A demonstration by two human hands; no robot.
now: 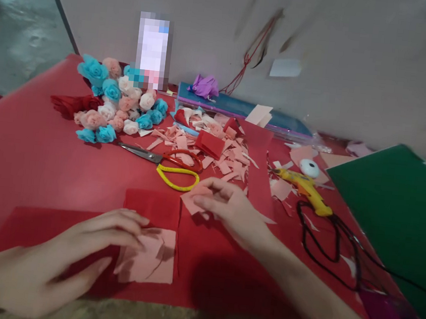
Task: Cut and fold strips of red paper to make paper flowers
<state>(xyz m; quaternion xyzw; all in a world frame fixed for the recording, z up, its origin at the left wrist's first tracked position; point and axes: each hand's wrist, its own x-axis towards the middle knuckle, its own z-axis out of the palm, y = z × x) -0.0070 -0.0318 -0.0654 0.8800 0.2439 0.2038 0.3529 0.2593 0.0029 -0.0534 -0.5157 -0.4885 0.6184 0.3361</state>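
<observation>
My right hand (227,206) pinches a small pink paper piece (192,199) between thumb and fingers, just below the scissors. Over the left part of a stack of pink paper squares (159,268) lies my left hand (89,248), its fingers spread and the fingertips at the stack's upper left. A red paper square (151,205) sits right behind the pink stack. Scissors (159,160) with one red and one yellow handle lie with their blades pointing left. Beyond them is a heap of pink paper scraps (232,156).
Blue, pink, white and red paper flowers (107,110) are piled at the back left. A yellow glue gun (308,191) with a black cord (337,243) lies right, beside a green board (386,213). A blurred upright screen (154,49) stands behind the flowers.
</observation>
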